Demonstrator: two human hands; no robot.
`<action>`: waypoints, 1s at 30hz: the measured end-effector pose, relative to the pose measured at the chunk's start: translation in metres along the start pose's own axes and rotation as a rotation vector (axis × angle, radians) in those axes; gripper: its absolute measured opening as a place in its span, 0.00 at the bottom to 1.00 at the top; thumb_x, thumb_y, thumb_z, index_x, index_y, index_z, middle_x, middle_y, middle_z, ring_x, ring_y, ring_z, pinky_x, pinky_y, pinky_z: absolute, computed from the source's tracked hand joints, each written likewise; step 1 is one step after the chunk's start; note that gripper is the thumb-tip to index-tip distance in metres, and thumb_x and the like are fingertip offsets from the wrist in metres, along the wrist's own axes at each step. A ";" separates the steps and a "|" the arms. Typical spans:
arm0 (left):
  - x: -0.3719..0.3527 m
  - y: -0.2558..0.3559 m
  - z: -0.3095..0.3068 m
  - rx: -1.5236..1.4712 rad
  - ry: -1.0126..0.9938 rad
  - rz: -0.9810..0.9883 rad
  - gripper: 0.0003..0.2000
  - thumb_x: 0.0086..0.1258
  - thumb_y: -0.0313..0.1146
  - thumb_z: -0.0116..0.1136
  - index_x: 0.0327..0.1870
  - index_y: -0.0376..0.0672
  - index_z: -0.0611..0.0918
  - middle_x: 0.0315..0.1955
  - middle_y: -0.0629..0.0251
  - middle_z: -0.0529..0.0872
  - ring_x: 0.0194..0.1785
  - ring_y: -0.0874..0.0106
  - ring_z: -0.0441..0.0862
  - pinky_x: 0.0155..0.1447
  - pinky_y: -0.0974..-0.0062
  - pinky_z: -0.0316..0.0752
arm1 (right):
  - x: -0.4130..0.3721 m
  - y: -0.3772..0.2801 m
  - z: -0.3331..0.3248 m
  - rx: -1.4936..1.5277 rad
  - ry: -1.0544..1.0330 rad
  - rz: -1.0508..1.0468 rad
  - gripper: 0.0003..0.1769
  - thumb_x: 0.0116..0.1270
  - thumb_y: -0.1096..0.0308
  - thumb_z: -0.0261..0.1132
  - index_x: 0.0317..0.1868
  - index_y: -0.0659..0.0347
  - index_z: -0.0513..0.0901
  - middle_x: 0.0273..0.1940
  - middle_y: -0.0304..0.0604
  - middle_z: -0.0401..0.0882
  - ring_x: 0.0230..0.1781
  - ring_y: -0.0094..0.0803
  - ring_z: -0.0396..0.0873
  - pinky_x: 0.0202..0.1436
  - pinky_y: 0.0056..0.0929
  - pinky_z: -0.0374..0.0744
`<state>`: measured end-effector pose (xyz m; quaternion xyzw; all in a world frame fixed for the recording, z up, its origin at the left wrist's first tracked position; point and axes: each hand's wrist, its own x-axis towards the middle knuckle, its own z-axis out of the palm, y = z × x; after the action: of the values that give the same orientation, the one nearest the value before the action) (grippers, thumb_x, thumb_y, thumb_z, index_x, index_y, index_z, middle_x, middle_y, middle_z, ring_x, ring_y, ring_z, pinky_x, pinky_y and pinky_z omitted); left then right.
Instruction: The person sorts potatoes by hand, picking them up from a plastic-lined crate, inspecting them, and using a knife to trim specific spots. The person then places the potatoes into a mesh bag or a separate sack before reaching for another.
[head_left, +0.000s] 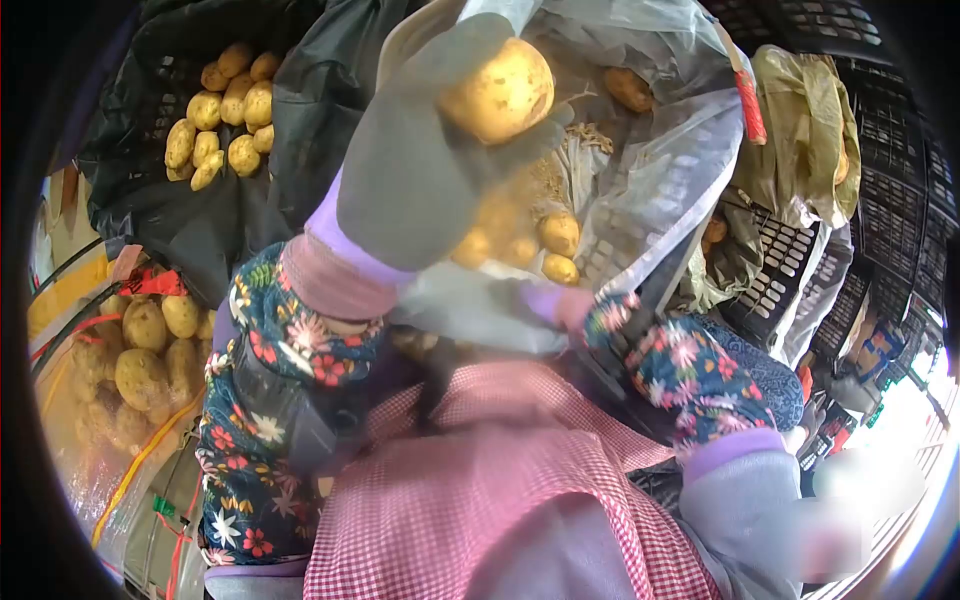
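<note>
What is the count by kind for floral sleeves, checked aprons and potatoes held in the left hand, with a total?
Floral sleeves: 2, left sleeve and right sleeve
Checked apron: 1
Potato in the left hand: 1
Total: 4

Produce sorting or selling spot: potatoes (222, 115) in lined crates, bagged potatoes (140, 350), stacked black crates (895, 215).
</note>
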<state>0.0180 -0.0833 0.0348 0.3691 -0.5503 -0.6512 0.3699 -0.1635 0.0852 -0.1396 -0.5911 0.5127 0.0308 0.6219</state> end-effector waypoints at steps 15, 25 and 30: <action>0.000 0.014 0.006 -0.287 0.087 -0.129 0.27 0.75 0.40 0.54 0.73 0.47 0.65 0.64 0.61 0.73 0.65 0.69 0.75 0.63 0.62 0.77 | 0.081 -0.002 -0.007 -0.042 0.134 0.035 0.27 0.65 0.55 0.64 0.61 0.58 0.78 0.52 0.52 0.83 0.54 0.46 0.81 0.56 0.41 0.78; -0.004 -0.001 -0.004 0.205 -0.067 0.181 0.32 0.73 0.31 0.59 0.75 0.45 0.59 0.64 0.57 0.72 0.65 0.66 0.76 0.62 0.64 0.80 | 0.035 -0.020 -0.027 0.360 0.183 -0.006 0.28 0.65 0.57 0.68 0.61 0.64 0.75 0.54 0.56 0.81 0.58 0.47 0.80 0.63 0.40 0.78; -0.006 -0.030 -0.014 0.095 -0.250 0.283 0.33 0.67 0.15 0.60 0.73 0.40 0.63 0.62 0.54 0.76 0.57 0.65 0.82 0.62 0.71 0.79 | -0.068 -0.085 -0.093 1.391 0.044 -0.038 0.34 0.71 0.40 0.58 0.62 0.61 0.75 0.51 0.50 0.83 0.50 0.37 0.83 0.52 0.36 0.84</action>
<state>0.0310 -0.0810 0.0034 0.2215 -0.6684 -0.6067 0.3688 -0.1966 0.0266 -0.0133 -0.0648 0.4153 -0.3279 0.8461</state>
